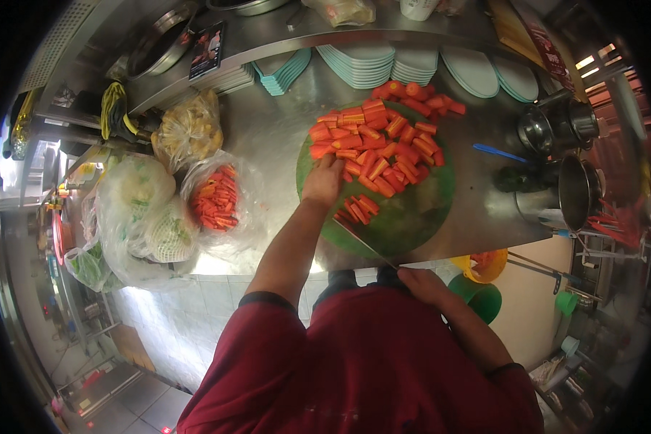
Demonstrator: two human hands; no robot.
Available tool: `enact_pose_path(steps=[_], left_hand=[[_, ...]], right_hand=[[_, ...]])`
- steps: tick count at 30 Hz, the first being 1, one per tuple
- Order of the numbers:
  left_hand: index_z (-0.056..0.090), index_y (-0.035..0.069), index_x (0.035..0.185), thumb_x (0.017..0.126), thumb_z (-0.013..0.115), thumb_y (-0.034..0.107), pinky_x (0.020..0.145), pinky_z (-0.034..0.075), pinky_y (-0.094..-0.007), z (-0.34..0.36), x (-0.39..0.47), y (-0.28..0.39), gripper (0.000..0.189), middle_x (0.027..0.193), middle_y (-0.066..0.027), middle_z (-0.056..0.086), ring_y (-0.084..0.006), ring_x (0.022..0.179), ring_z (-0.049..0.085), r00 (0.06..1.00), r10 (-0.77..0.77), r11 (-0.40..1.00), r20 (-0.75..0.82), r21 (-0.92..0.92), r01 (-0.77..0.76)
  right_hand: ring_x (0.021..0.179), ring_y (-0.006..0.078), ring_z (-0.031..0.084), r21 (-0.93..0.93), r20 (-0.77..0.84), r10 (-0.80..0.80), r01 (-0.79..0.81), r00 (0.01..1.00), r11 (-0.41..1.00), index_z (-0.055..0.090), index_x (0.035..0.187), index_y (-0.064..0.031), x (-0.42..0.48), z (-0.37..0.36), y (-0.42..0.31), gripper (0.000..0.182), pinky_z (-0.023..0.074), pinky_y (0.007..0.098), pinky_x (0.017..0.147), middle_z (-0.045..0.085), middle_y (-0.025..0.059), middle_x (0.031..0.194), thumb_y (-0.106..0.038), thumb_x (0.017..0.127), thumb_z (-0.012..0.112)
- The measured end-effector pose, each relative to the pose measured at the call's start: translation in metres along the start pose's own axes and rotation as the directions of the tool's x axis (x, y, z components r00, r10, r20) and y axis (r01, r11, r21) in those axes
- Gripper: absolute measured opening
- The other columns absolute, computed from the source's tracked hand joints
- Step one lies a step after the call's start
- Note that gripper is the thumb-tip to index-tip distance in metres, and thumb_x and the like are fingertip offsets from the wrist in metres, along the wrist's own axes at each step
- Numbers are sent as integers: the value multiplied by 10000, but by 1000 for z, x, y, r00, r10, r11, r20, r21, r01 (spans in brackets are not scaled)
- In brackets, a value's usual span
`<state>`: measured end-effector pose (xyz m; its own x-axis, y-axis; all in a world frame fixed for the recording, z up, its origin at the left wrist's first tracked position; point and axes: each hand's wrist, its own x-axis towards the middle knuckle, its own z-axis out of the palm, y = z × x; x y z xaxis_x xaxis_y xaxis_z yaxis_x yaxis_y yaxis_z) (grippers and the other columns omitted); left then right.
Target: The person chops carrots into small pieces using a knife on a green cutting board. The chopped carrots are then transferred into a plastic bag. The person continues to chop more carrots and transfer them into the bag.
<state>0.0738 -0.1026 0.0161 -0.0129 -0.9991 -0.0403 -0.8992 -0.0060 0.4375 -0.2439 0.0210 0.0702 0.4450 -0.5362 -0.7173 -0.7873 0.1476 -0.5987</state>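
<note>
My left hand (324, 180) reaches over the left side of a round green cutting board (412, 222). Its fingertips touch the heap of cut carrot chunks (377, 138); whether they grip a piece is not clear. Near the board's front edge, my right hand (424, 285) grips a knife (364, 242) by its handle. The blade appears as a thin line slanting up and left over the board. Just beyond its tip lies a small group of carrot sticks (359, 210). Whole-looking peeled carrots (412, 92) lie behind the heap, partly past the board's far edge.
Left of the board stands a clear plastic bag of carrot sticks (215, 198), beside bagged vegetables (135, 182). Stacked plates (358, 65) line the back under a shelf holding a phone (207, 50). Rightward are a blue-handled tool (499, 152) and metal pots (572, 192). Below sits a yellow bucket (485, 266).
</note>
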Motion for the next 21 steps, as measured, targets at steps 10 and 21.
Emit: enact_pose_path(steps=[10, 21], left_hand=[[474, 88, 1234, 930, 464, 253, 895, 485, -455, -2, -10, -13, 346, 1175, -204, 589, -374, 1062, 590, 931, -258, 966, 258, 63, 250], [522, 67, 1129, 884, 528, 288, 752, 504, -499, 28, -85, -8, 330, 900, -220, 662, -400, 857, 643, 849, -518, 828, 108, -186, 529]], right_hand=[[1024, 383, 600, 35, -37, -5, 7, 999, 999, 638, 1090, -13, 5, 4, 4, 598, 447, 422, 891, 643, 248, 1046, -533, 950, 379], [913, 364, 642, 141, -58, 49, -41, 997, 989, 649, 977, 49, 9, -3, -6, 625, 463, 414, 821, 661, 258, 904, -521, 957, 392]])
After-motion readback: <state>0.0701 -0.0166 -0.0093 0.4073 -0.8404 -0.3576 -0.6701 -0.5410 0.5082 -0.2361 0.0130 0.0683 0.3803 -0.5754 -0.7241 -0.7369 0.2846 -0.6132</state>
